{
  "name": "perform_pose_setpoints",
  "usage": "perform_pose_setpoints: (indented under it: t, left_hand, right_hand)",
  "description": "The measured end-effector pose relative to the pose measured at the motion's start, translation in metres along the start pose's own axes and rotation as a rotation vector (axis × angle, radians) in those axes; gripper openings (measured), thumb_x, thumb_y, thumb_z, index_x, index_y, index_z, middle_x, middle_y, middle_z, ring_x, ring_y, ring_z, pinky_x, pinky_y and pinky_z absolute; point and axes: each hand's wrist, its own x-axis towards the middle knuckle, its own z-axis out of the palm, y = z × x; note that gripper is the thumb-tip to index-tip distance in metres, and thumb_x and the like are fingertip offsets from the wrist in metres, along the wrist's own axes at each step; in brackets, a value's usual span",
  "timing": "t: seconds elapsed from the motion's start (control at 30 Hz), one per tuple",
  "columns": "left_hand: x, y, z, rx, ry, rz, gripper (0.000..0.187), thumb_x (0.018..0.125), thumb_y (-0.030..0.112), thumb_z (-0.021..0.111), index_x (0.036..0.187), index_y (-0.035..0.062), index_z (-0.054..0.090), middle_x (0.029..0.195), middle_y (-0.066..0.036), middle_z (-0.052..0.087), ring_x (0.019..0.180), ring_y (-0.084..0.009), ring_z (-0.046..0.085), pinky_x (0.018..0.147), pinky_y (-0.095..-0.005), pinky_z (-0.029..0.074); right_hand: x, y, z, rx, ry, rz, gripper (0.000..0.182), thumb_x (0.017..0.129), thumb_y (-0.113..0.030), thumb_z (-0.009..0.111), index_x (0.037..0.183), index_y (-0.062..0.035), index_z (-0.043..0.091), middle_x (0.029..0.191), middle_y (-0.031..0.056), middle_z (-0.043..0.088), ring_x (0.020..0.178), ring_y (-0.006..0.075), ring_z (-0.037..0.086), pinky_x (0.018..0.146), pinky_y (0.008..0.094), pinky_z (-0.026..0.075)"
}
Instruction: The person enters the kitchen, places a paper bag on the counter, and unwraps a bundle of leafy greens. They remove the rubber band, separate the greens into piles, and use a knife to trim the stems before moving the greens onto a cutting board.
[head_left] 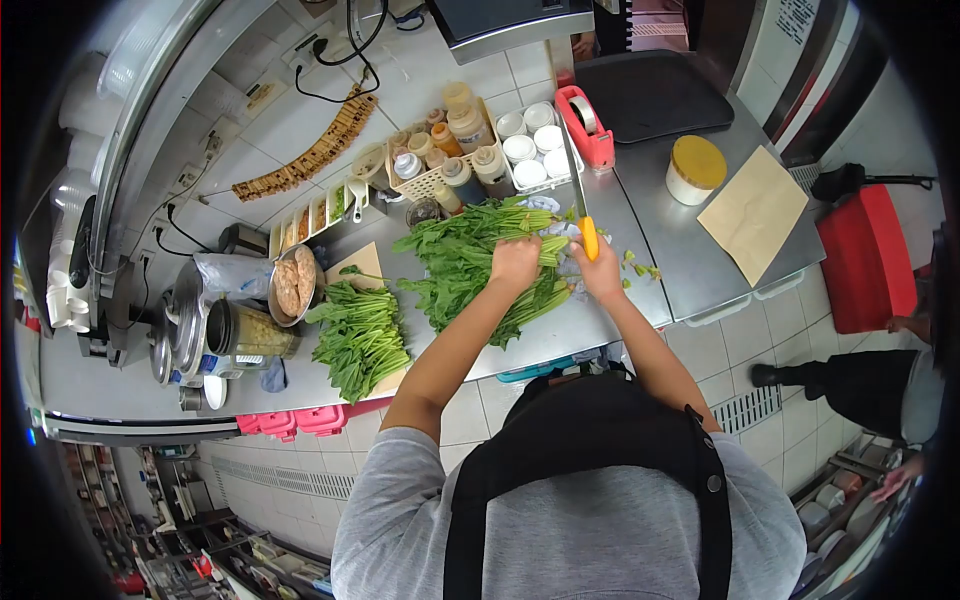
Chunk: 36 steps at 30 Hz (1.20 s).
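My left hand [515, 262] is closed on the stems of a large pile of leafy greens [450, 255] on the steel counter. Just right of it, my right hand [596, 268] grips the yellow handle of a knife [580, 200], its long blade pointing up and away from me. Small cut stem pieces [640, 268] lie to the right of my right hand. A crumpled bluish cloth or bag shows partly under the stem ends. Left of the pile, a second bunch of greens [360, 340] rests partly on brown paper.
Behind the greens stand a basket of sauce bottles [440, 160], white-lidded jars [530, 145] and a red tape dispenser [587, 127]. A yellow-lidded tub [695, 170] and brown paper [755, 215] lie right. A metal bowl [297, 285] holds meat-like pieces. Another person [890, 390] is at far right.
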Motion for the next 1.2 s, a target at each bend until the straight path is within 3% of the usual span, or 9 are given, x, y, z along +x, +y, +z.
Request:
perform_pose_setpoints:
  t: [0.17,0.4,0.5,0.57,0.67,0.77,0.9,1.07,1.2]
  left_hand:
    - [0.012,0.000,0.000,0.009,-0.084,-0.089,0.034,0.068,0.024,0.068,0.094,0.0075,0.054,0.085,-0.010,0.064,0.080,-0.0246,0.063,0.071,-0.0390,0.047]
    - [0.021,-0.003,-0.002,0.001,-0.114,-0.105,0.033,0.068,0.026,0.068,0.094,0.0095,0.056,0.085,-0.010,0.064,0.079,-0.0253,0.064,0.069,-0.0398,0.049]
    - [0.012,0.002,-0.004,-0.003,-0.092,-0.001,0.034,0.067,0.025,0.069,0.094,0.0088,0.057,0.085,-0.011,0.064,0.080,-0.0265,0.063,0.070,-0.0390,0.049]
    - [0.008,-0.001,-0.016,-0.010,-0.052,0.073,0.034,0.067,0.025,0.069,0.095,0.0077,0.057,0.085,-0.012,0.064,0.080,-0.0276,0.063,0.070,-0.0387,0.049]
    - [0.006,-0.029,-0.026,-0.413,0.007,-0.067,0.037,0.069,0.019,0.067,0.100,0.0017,0.060,0.089,-0.015,0.065,0.081,-0.0300,0.063,0.074,-0.0368,0.049]
    - [0.015,-0.062,-0.025,-0.821,0.013,-0.047,0.038,0.070,0.019,0.068,0.103,0.0008,0.060,0.090,-0.014,0.066,0.080,-0.0238,0.064,0.076,-0.0332,0.048]
    - [0.018,-0.067,-0.040,-0.778,0.033,-0.107,0.039,0.071,0.018,0.068,0.104,-0.0011,0.059,0.090,-0.013,0.066,0.080,-0.0208,0.063,0.077,-0.0315,0.047]
    - [0.020,-0.061,-0.038,-0.803,0.072,-0.113,0.045,0.065,0.022,0.070,0.103,0.0018,0.059,0.092,-0.019,0.063,0.084,-0.0319,0.062,0.076,-0.0364,0.047]
    - [0.026,-0.036,-0.031,-0.489,-0.042,-0.174,0.046,0.064,0.024,0.070,0.104,0.0050,0.058,0.098,-0.017,0.062,0.092,-0.0307,0.060,0.079,-0.0374,0.048]
  right_hand:
    - [-0.059,-0.027,-0.024,-0.297,-0.089,-0.002,0.041,0.088,-0.038,0.051,0.101,0.0007,0.052,0.074,0.0243,0.059,0.071,0.0395,0.059,0.060,0.0405,0.045]
    - [-0.068,-0.004,-0.022,-0.455,-0.164,0.226,0.046,0.087,-0.044,0.048,0.102,-0.0010,0.054,0.078,0.0260,0.060,0.079,0.0418,0.058,0.065,0.0439,0.045]
    - [-0.047,0.007,-0.011,-0.451,-0.170,0.267,0.049,0.087,-0.047,0.046,0.101,-0.0007,0.055,0.076,0.0237,0.061,0.078,0.0390,0.060,0.067,0.0423,0.046]
    - [-0.035,0.010,-0.005,-0.309,-0.085,0.224,0.047,0.087,-0.046,0.049,0.100,-0.0009,0.056,0.062,0.0125,0.056,0.050,0.0244,0.054,0.051,0.0351,0.044]
    - [-0.035,-0.004,-0.007,-0.189,-0.140,0.324,0.045,0.087,-0.048,0.048,0.094,-0.0039,0.056,0.057,0.0038,0.050,0.042,0.0124,0.046,0.040,0.0277,0.039]
    - [-0.036,-0.027,-0.005,0.026,-0.209,0.534,0.042,0.087,-0.046,0.050,0.090,-0.0046,0.057,0.054,0.0013,0.047,0.041,0.0104,0.045,0.040,0.0264,0.038]
    - [-0.039,-0.037,0.008,0.095,-0.216,0.516,0.041,0.088,-0.046,0.049,0.086,-0.0054,0.056,0.052,-0.0016,0.042,0.035,0.0079,0.039,0.034,0.0239,0.032]
    - [-0.044,-0.032,0.006,0.062,-0.211,0.496,0.043,0.088,-0.046,0.048,0.087,-0.0048,0.056,0.053,-0.0004,0.043,0.037,0.0090,0.041,0.035,0.0249,0.033]
    - [-0.047,-0.021,-0.006,-0.019,-0.215,0.555,0.044,0.088,-0.047,0.047,0.088,-0.0048,0.056,0.053,0.0005,0.044,0.038,0.0097,0.043,0.036,0.0257,0.034]
